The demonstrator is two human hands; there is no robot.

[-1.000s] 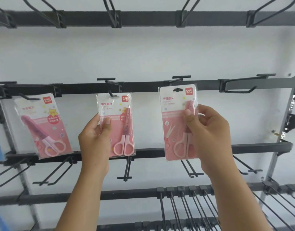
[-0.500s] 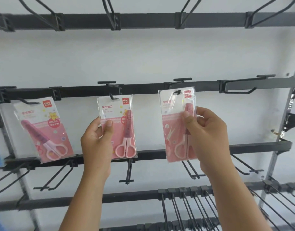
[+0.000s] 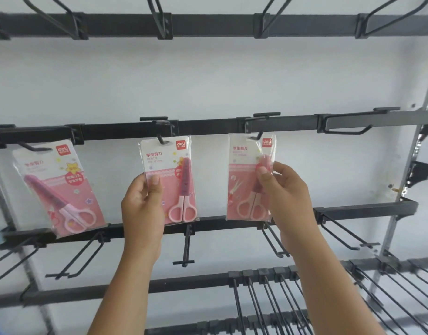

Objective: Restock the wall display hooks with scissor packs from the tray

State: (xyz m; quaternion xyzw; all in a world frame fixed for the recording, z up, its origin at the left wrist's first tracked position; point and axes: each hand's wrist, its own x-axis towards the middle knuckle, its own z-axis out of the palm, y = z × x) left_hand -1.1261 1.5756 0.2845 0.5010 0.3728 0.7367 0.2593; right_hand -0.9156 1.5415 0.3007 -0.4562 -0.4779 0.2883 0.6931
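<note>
The left hand [image 3: 144,209] pinches the middle pink plastic-wrapped scissor pack [image 3: 168,180], the right hand [image 3: 286,189] the right-hand pack [image 3: 250,176], both at black wire hooks [image 3: 258,136]. Releasing before each hang-hole seats could drop a pack.

We saw a white wall [image 3: 208,76] behind the dark horizontal rails [image 3: 208,21], and a pale metal upright [image 3: 401,189] ran down the right side.

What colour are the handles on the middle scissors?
Light pink handles, clearest in the head view.
</note>
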